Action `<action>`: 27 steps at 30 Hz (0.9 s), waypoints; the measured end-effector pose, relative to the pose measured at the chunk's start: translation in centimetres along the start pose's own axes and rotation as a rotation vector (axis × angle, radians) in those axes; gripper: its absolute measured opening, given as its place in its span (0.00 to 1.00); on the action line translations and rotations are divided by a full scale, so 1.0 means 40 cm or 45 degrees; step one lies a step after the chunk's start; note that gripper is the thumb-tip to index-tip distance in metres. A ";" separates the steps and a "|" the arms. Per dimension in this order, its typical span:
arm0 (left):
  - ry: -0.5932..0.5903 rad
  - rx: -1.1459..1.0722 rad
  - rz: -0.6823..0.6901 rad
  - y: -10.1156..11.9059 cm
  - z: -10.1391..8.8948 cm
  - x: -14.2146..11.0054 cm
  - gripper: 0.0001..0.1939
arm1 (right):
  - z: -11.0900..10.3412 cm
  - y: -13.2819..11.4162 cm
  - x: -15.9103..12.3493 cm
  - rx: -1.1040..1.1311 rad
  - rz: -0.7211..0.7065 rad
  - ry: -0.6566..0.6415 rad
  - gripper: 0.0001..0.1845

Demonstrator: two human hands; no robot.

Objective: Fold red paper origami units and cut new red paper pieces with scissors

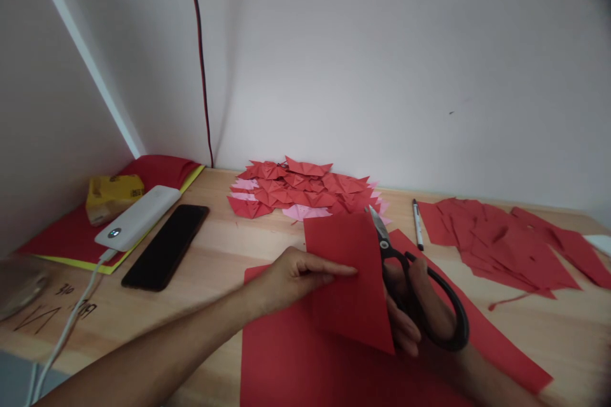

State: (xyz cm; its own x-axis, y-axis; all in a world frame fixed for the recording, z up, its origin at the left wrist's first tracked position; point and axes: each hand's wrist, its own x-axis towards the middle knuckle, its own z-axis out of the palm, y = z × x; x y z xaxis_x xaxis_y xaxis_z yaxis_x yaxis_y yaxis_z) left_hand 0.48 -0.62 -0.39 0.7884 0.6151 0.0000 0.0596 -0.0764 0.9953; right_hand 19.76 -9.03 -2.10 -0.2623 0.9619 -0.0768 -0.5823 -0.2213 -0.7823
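My left hand [298,275] pinches a rectangular piece of red paper [348,299], its index finger lying along the front face. At the paper's right edge, my right hand [410,305] grips black-handled scissors [384,243], the thumb through one loop. Their metal blades point up beside the paper's top right corner; I cannot tell whether they touch it. Some right-hand fingers are hidden behind the paper. Beneath both hands a large red sheet [281,356] lies on the table.
Folded red and pink paper pieces [305,187] lie against the wall. To the right are a pen [417,224] and piled red paper cutouts [501,245]. A black phone [165,247], a white power bank [138,216] with a cable, and a yellow packet [114,194] are at left.
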 end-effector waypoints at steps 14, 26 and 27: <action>0.045 0.022 -0.003 0.003 -0.006 0.000 0.14 | 0.013 -0.070 0.002 -0.331 -0.174 0.248 0.33; 0.128 -0.037 -0.054 0.018 -0.017 0.001 0.15 | -0.074 -0.116 0.029 -1.246 -0.238 0.425 0.22; 0.121 -0.018 -0.049 0.016 -0.017 0.001 0.15 | -0.068 -0.115 0.024 -1.354 -0.169 0.423 0.22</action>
State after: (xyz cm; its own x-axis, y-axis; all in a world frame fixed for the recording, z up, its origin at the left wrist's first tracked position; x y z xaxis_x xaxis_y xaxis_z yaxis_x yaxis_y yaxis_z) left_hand 0.12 -0.11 0.30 0.7242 0.6889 -0.0300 0.0797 -0.0404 0.9960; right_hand 24.26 -6.66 -0.25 0.0635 0.9979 0.0094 0.4043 -0.0171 -0.9145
